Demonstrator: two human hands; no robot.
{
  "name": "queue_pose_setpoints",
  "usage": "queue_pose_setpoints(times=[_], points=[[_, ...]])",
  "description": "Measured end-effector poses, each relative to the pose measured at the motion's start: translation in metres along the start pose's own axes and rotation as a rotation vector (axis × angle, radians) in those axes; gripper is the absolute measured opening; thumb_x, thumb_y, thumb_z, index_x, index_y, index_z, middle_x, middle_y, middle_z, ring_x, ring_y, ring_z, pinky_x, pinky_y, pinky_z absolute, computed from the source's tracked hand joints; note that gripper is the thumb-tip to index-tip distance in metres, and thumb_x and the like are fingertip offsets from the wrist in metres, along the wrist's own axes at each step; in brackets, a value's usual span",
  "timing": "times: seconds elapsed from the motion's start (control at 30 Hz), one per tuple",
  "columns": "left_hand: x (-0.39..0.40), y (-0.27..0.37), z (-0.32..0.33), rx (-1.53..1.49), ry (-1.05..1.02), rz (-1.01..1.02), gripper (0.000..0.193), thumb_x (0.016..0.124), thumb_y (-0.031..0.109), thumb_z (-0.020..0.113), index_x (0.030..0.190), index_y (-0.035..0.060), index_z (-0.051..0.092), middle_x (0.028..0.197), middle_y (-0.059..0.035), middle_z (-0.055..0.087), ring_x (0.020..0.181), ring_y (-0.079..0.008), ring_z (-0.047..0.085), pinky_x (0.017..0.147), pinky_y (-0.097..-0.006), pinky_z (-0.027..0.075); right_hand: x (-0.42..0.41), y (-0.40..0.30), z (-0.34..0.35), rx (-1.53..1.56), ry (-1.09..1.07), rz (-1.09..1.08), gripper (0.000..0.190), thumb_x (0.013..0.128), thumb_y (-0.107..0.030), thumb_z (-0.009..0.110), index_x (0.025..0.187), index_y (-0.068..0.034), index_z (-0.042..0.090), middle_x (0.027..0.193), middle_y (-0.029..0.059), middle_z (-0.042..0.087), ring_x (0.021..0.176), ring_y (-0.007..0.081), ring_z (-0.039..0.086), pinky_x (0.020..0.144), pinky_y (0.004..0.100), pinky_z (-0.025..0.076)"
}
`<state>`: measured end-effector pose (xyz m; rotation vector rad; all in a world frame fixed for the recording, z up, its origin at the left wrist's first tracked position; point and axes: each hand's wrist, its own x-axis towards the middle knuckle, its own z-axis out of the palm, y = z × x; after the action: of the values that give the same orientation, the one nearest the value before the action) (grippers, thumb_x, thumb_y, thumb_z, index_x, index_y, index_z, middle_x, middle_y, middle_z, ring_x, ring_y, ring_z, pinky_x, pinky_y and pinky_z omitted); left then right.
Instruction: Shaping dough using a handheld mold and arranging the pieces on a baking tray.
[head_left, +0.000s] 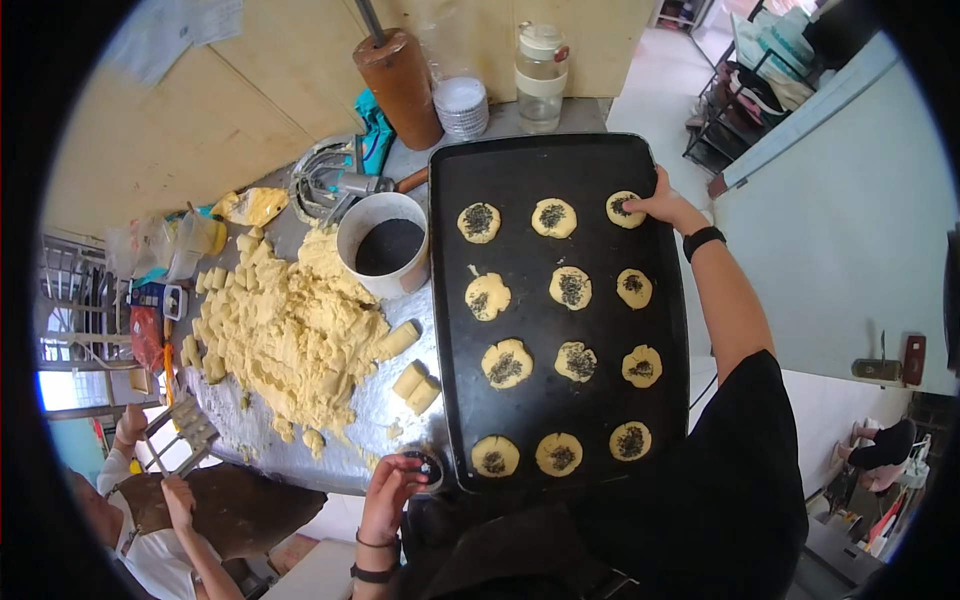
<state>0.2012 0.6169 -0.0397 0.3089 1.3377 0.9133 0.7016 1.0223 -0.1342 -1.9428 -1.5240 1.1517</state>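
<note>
A black baking tray (525, 409) lies before me with several round, flattened dough pieces in rows, each topped with black seeds that look like sesame. At the tray's far right corner, my right hand (667, 201) has its thumb on a seeded dough round (622, 216); its other fingers are spread at the tray's rim. My left hand (390, 491) is at a small round dish (430, 472) of dark contents beside the tray's near left corner. Its fingertips reach over the dish, and their grip is unclear.
Left of the tray are a heap of yellow dough (292, 337), cut dough pieces (417, 387) and a white tub (382, 244) of black seeds. Mixer attachments (322, 180) and a glass bottle (540, 79) stand behind. At left, another person (150, 517) holds a metal frame-like tool (180, 435).
</note>
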Motion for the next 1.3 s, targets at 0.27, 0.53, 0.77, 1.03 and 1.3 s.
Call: queue_pose_setpoints(times=[0.27, 0.53, 0.77, 1.03, 1.3], points=[[0.015, 0.009, -0.006, 0.135, -0.018, 0.113, 0.019, 0.095, 0.018, 0.054, 0.11, 0.0063, 0.051, 0.111, -0.0093, 0.059, 0.092, -0.0178, 0.06, 0.083, -0.0315, 0.048, 0.005, 0.006, 0.009, -0.028, 0.079, -0.087, 0.109, 0.059, -0.023, 0.086, 0.137, 0.008, 0.017, 0.124, 0.0215, 0.05, 0.115, 0.0274, 0.051, 0.098, 0.0336, 0.041], [0.106, 0.026, 0.008, 1.436, 0.016, 0.882, 0.059, 0.071, 0.025, 0.074, 0.124, 0.013, 0.051, 0.126, -0.0132, 0.048, 0.117, -0.0325, 0.046, 0.099, -0.0444, 0.039, -0.037, 0.001, -0.011, 0.081, 0.187, 0.003, 0.102, 0.067, -0.02, 0.076, 0.148, -0.007, 0.016, 0.137, 0.0254, 0.038, 0.128, 0.0343, 0.038, 0.104, 0.0373, 0.034], [0.135, 0.033, -0.014, 1.696, -0.312, 0.894, 0.072, 0.067, 0.036, 0.075, 0.131, 0.0204, 0.048, 0.138, -0.0122, 0.04, 0.125, -0.0324, 0.04, 0.101, -0.0457, 0.038, -0.195, -0.016, -0.028, 0.191, 0.121, -0.358, 0.089, 0.071, -0.005, 0.06, 0.148, -0.022, 0.02, 0.145, 0.0173, 0.031, 0.133, 0.0325, 0.033, 0.106, 0.0451, 0.03], [0.127, 0.016, -0.059, 1.68, 0.113, 0.962, 0.072, 0.067, 0.049, 0.073, 0.124, 0.0113, 0.05, 0.111, -0.0135, 0.051, 0.106, -0.0316, 0.05, 0.088, -0.0431, 0.043, -0.356, -0.069, 0.006, 0.386, 0.243, -0.235, 0.094, 0.067, -0.013, 0.064, 0.149, -0.022, 0.02, 0.144, 0.0152, 0.032, 0.133, 0.0303, 0.033, 0.106, 0.0439, 0.028], [0.145, 0.014, -0.076, 1.451, 0.01, 0.991, 0.054, 0.07, 0.041, 0.074, 0.104, 0.0025, 0.057, 0.097, -0.0163, 0.055, 0.094, -0.0317, 0.055, 0.082, -0.0386, 0.046, -0.411, -0.169, 0.091, 0.369, -0.028, -0.516, 0.095, 0.062, -0.008, 0.07, 0.146, -0.01, 0.025, 0.141, 0.0124, 0.036, 0.13, 0.0267, 0.036, 0.105, 0.0426, 0.03]])
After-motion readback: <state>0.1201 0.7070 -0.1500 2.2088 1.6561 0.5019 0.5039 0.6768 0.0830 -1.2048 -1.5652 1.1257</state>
